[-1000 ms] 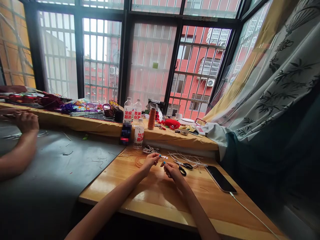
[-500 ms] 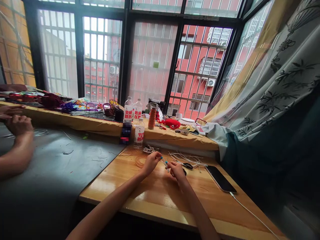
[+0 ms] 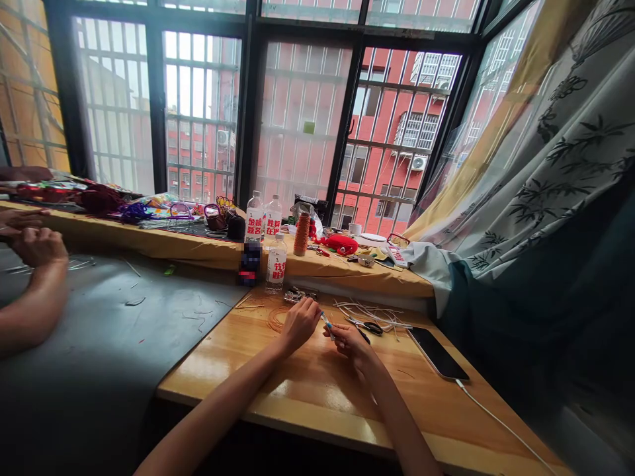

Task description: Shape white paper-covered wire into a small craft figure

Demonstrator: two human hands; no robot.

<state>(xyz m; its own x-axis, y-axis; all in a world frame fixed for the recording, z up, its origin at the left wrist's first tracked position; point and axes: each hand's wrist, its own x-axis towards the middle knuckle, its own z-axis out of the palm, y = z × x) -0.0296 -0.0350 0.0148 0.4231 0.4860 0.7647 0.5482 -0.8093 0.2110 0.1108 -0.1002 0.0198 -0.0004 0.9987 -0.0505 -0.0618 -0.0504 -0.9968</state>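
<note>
Over the wooden table, my left hand [image 3: 301, 322] and my right hand [image 3: 349, 339] almost meet, fingers pinched. Between the fingertips is a thin white strip [image 3: 326, 320] with small blue patches; whether the blue belongs to the strip or to the fingertips is unclear. Its lower end lies in my right fingers, its upper end at my left. Scissors with black handles [image 3: 372, 327] lie just beyond my right hand, partly behind it. A coil of copper-coloured wire [image 3: 276, 320] rests left of my left hand.
White strips [image 3: 370, 311] lie scattered behind the scissors. A phone [image 3: 439, 354] with a white cable is at the right. Water bottles [image 3: 276, 264] and a thread spool [image 3: 301, 235] stand behind. Another person's hands [image 3: 37, 244] work at the far left.
My left hand has turned and closed in toward the right, its knuckles now more raised. My right hand's fingers have shifted slightly along the strip, and its wrist has tilted.
</note>
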